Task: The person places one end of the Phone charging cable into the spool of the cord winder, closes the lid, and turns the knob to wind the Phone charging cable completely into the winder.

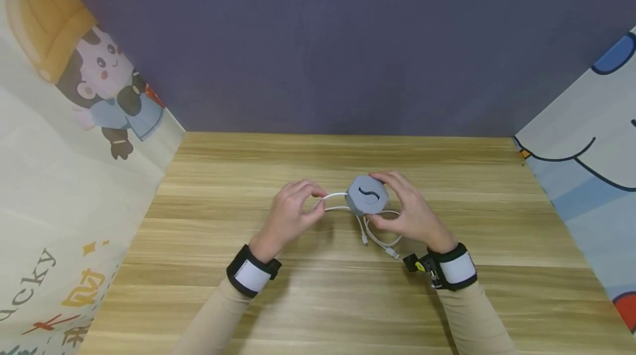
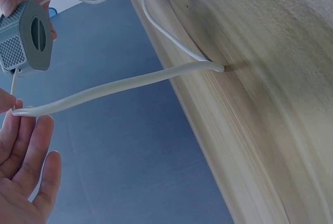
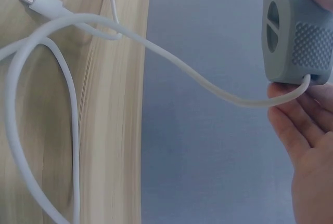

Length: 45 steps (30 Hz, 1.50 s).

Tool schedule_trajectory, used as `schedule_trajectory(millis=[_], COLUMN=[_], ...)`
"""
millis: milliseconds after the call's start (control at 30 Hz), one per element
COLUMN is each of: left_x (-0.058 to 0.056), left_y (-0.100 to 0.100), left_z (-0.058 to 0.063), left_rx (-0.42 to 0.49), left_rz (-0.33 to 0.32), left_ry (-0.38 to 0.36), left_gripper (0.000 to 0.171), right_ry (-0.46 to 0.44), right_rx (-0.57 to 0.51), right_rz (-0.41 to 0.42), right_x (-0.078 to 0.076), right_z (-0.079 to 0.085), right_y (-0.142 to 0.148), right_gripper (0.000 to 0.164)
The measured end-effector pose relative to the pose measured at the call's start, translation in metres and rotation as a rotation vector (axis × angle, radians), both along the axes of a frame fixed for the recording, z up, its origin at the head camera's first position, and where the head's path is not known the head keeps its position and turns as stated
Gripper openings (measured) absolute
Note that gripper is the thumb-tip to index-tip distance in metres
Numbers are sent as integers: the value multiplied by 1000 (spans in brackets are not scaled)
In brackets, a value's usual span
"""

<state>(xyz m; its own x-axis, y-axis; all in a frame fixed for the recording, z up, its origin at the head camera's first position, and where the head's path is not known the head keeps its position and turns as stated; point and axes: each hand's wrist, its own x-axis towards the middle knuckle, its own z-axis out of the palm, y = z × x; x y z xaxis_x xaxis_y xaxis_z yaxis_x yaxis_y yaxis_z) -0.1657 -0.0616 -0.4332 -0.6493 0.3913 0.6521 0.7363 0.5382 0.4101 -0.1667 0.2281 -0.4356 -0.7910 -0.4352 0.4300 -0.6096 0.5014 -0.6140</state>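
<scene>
A grey hexagonal cable winder (image 1: 366, 203) with a curved slot in its top is held above the table by my right hand (image 1: 411, 210), thumb on the near side and fingers on the far side. Textured panels cover its sides in the right wrist view. White charging cable (image 2: 114, 88) comes out of the winder. To the left, my left hand (image 1: 290, 208) pinches that cable between thumb and fingertips. Below the winder hang more cable loops, with a USB plug (image 1: 392, 253) and a smaller connector (image 1: 365, 239) at the ends.
The wood-grain table (image 1: 318, 305) extends beneath both hands. A dark blue-grey panel (image 1: 338, 46) stands along its back edge. Printed cartoon sheets flank it, one at left (image 1: 54, 189) and one at right (image 1: 586, 139). Both wrists carry black straps.
</scene>
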Motion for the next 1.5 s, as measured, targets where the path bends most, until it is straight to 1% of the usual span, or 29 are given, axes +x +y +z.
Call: schedule_trajectory(millis=[200,700,1167,1500], left_x=[0,2,3,4], left_y=[-3,-7,-10,-12], left_z=[-1,-2,-3,-3], left_rx=[13,27,32,27], left_rz=[6,21,29,33], left_ry=[22,18,22,9], left_gripper=[15,14,14,12], right_ry=[-4,-23,0,4], right_rx=[-3,11,1,6], right_rz=[-1,-10,-10,-15], right_x=[0,2,1,1], right_z=[0,2,-1,-1], right_y=[1,3,4,4], right_gripper=[82,82,82,82])
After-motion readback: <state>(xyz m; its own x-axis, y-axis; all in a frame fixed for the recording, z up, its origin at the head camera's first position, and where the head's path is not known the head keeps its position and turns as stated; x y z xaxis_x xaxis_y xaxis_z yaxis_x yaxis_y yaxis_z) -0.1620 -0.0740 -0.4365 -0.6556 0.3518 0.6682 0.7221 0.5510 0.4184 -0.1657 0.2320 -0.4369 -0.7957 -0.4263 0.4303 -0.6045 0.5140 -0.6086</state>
